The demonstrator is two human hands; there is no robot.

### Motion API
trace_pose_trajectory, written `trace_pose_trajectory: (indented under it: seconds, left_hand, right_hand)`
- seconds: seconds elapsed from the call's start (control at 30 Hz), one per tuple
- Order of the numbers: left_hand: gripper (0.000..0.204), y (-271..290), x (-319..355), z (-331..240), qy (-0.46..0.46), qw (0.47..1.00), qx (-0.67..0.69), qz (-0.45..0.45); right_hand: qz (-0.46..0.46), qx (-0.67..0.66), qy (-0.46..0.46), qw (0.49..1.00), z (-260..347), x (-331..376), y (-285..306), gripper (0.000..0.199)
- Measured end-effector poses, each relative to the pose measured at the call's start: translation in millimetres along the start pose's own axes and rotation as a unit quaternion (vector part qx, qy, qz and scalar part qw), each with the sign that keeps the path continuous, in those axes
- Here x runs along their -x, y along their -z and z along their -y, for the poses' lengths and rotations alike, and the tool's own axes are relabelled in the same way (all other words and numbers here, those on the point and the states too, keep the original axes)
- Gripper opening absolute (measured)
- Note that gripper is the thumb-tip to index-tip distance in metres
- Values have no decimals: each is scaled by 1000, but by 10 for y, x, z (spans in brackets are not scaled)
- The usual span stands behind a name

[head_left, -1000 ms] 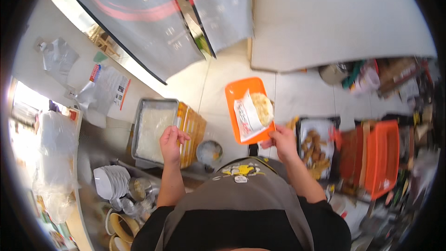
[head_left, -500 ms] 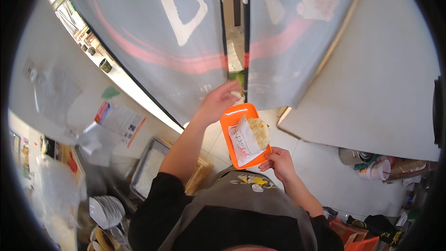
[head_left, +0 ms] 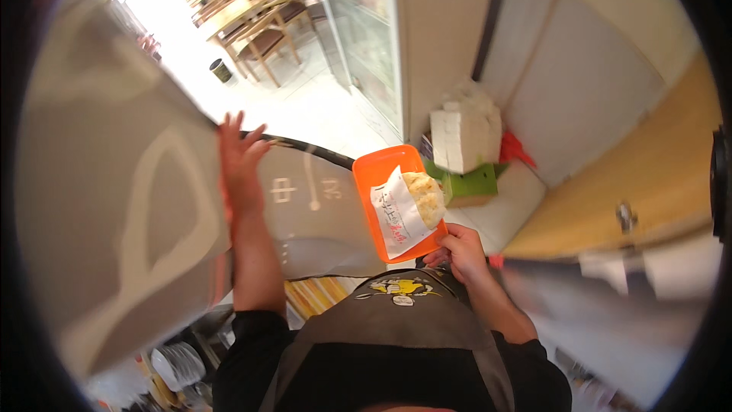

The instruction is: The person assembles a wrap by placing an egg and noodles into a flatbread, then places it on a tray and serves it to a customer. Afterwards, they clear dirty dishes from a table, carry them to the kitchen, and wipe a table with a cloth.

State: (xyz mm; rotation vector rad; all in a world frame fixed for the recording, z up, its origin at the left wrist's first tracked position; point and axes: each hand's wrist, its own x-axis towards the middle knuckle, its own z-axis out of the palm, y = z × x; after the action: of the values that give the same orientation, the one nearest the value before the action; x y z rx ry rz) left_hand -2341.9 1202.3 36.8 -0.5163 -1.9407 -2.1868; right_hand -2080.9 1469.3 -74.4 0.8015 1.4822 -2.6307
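Observation:
An orange tray (head_left: 366, 172) is held level with my waist. My right hand (head_left: 463, 252) grips its near right corner, thumb over the rim. On the tray lies a pale, browned flatbread (head_left: 425, 198), half tucked into a white printed paper sleeve (head_left: 396, 217). Off to the left, my left hand (head_left: 242, 164) is raised with its fingers spread, pressed against a grey door curtain (head_left: 305, 191) whose edge runs past the fingertips. The curtain carries white lettering and is pushed aside to the left.
Ahead through the doorway are wooden tables and chairs (head_left: 263, 42), a dark bin (head_left: 220, 70) and a glass-fronted cabinet (head_left: 358, 38). Beyond the tray stand a white bundle (head_left: 457, 133) and a green box (head_left: 473, 187). A wooden panel (head_left: 610, 175) borders the right; stacked plates (head_left: 179, 366) sit lower left.
My left hand has gone from beside the tray out to the left, and the curtain has swung aside with it, opening the view of the room. The tray stays in my right hand.

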Motion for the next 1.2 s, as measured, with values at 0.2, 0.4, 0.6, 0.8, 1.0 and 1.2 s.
trace_pose_trajectory:
  seconds: [0.2, 0.4, 0.6, 0.8, 1.0, 1.2]
  left_hand:
    - [70, 408, -41, -406, -67, 950, 38, -304]
    - [63, 484, -343, 10, -39, 897, 17, -439]
    - [59, 962, -1227, 648, -6, 877, -15, -480]
    - [33, 1776, -2772, 1376, 72, 868, 45, -489]
    - [22, 1839, -4680, 2364, 237, 965, 31, -111]
    - [21, 2805, -5836, 4061, 345, 934, -26, -89]
  right_hand:
    - [58, 113, 7, 992, 1095, -1499, 26, 26]
    - [148, 120, -48, 981, 1774, -3099, -521, 27]
    - [186, 119, -45, 974, 1902, -4452, -1378, 33]
    - [166, 104, -37, 980, 1982, -5414, -2515, 27]
    - [193, 75, -37, 978, 1953, -6515, -3608, 27]
    - [212, 84, -32, 973, 1939, -8043, -4683, 27]
